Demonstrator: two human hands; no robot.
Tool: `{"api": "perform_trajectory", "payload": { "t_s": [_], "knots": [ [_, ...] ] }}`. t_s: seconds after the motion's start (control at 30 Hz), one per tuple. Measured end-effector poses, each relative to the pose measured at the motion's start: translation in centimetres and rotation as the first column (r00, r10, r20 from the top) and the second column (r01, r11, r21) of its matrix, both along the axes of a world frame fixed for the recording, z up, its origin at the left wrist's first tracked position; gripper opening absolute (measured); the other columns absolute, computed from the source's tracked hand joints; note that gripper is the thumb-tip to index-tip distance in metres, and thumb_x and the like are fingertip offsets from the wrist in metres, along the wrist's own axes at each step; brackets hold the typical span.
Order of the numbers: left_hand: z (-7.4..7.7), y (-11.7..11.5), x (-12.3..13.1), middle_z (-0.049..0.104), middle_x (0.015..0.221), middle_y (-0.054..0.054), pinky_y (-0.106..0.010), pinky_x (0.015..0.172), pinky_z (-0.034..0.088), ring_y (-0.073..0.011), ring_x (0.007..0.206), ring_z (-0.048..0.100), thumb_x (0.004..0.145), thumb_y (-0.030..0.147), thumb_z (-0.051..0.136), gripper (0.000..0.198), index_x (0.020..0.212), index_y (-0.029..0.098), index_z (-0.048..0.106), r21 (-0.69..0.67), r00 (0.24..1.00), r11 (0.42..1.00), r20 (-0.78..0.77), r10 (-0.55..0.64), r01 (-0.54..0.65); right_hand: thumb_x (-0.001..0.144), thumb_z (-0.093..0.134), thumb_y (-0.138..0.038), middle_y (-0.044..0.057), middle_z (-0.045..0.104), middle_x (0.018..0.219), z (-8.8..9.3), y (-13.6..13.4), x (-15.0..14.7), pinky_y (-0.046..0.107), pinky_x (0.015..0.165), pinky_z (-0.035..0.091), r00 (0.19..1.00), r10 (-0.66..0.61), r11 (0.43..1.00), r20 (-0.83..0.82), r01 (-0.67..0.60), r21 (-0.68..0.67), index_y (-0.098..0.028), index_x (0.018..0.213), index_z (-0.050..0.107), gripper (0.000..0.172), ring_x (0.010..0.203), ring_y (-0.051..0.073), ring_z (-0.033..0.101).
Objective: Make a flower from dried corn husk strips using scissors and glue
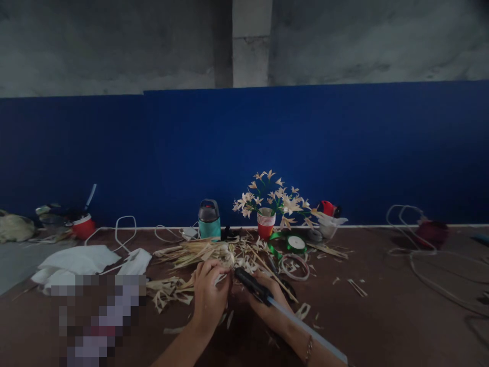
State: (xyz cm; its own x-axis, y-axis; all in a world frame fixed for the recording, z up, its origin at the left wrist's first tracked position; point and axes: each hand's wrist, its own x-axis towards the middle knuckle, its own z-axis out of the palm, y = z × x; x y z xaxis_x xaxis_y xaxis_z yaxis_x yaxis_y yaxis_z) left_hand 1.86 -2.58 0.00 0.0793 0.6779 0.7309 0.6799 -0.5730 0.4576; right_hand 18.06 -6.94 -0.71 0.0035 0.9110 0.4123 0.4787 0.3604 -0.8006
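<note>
R hand (266, 310) is wrapped round the black glue gun (250, 283), fingers closed; its nozzle end points up-left, just R of my L fingertips, w/ the clear glue stick (305, 329) running back over my R forearm. L hand (211, 288) has its fingers curled in, nearly closed; a pale husk strip (220, 278) shows btwn thumb & fingers, can't tell if it's gripped. Dry husk pile (191, 253) is just beyond L hand. Farther off: red cup (266, 227) w/ husk flowers (289, 205), green ribbon spool (296, 243) to its R.
</note>
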Motion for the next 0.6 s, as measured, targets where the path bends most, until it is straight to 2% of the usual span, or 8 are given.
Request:
{"api": "perform_trajectory", "payload": {
  "t_s": [0.17,0.5,0.6],
  "knots": [
    [-0.01,-0.08,0.0,0.062,0.082,-0.003,-0.034,0.07,0.035,-0.0228,0.081,0.053,0.076,0.022,0.058,0.009,0.071,0.023,0.065,-0.002,1.0,1.0,-0.017,0.015,-0.015,0.07,0.051,-0.017,0.001,0.06,0.068,0.54,-0.05,-0.07,0.022,0.061,0.044,1.0,0.014,1.0,0.027,-0.014,0.002,-0.018,0.063,0.059,0.011,0.067,0.015,0.055],
    [0.15,-0.18,-0.04,0.061,0.081,-0.002,-0.034,0.071,0.034,-0.0219,0.081,0.052,0.077,0.022,0.058,0.009,0.071,0.023,0.064,0.011,1.0,1.0,-0.021,-0.002,0.002,0.068,0.051,-0.012,0.001,0.058,0.066,0.21,0.03,-0.03,0.021,0.06,0.043,1.0,0.003,1.0,0.031,-0.004,0.013,-0.018,0.061,0.057,0.011,0.065,0.014,0.054],
    [0.26,-0.26,-0.03,0.061,0.081,-0.002,-0.033,0.071,0.034,-0.0215,0.08,0.052,0.077,0.022,0.058,0.009,0.071,0.022,0.064,0.01,1.0,1.0,-0.019,0.001,0.0,0.068,0.05,-0.011,0.001,0.058,0.068,0.32,0.05,0.01,0.021,0.061,0.044,0.999,0.043,0.999,0.03,-0.043,-0.011,-0.018,0.062,0.058,0.012,0.067,0.014,0.055]
  ]
}}
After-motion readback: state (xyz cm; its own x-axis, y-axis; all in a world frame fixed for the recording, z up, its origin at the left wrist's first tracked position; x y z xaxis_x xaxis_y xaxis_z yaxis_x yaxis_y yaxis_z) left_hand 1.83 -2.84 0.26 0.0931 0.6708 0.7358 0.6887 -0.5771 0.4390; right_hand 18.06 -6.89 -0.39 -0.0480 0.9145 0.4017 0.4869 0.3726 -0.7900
